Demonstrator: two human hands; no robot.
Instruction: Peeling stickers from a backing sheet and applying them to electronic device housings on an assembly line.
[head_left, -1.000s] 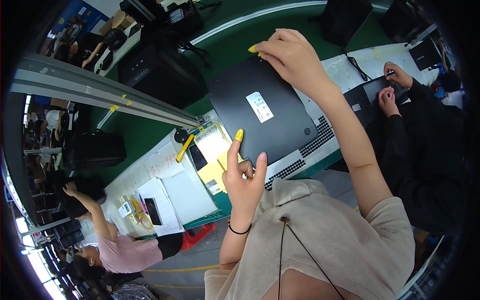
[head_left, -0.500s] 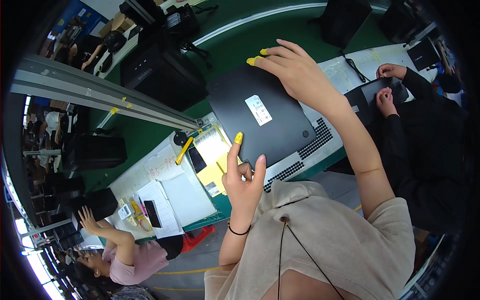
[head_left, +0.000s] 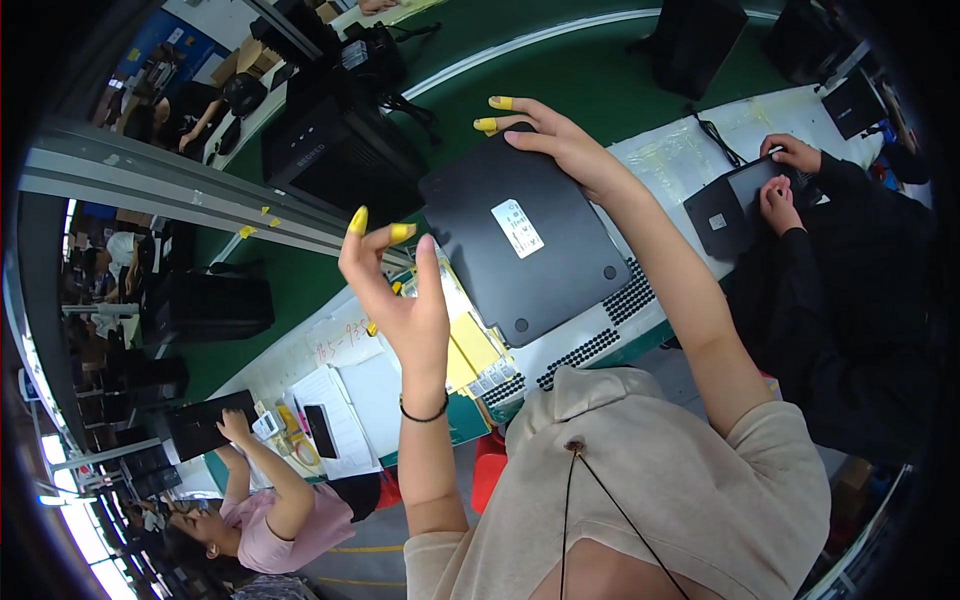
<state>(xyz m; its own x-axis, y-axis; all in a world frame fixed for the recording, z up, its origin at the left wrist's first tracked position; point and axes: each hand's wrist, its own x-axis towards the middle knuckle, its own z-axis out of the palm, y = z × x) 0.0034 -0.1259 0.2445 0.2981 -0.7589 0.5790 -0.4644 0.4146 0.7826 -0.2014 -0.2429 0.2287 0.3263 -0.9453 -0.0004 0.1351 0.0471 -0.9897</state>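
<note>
One dark laptop (head_left: 545, 280), right hand (head_left: 566, 150) pinching its far corner, left hand (head_left: 402, 305) half open and empty

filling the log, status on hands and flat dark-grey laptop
Right hand: thumb on far edge of flat dark-grey laptop, grip underneath hidden. Left hand: open, off its left side. Yellow rectangular sheets alongside.

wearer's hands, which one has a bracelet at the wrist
The left hand, fingers apart: a dark bracelet circles its wrist. The right hand, its thumb at the dark flat device, has a bare wrist.
</note>
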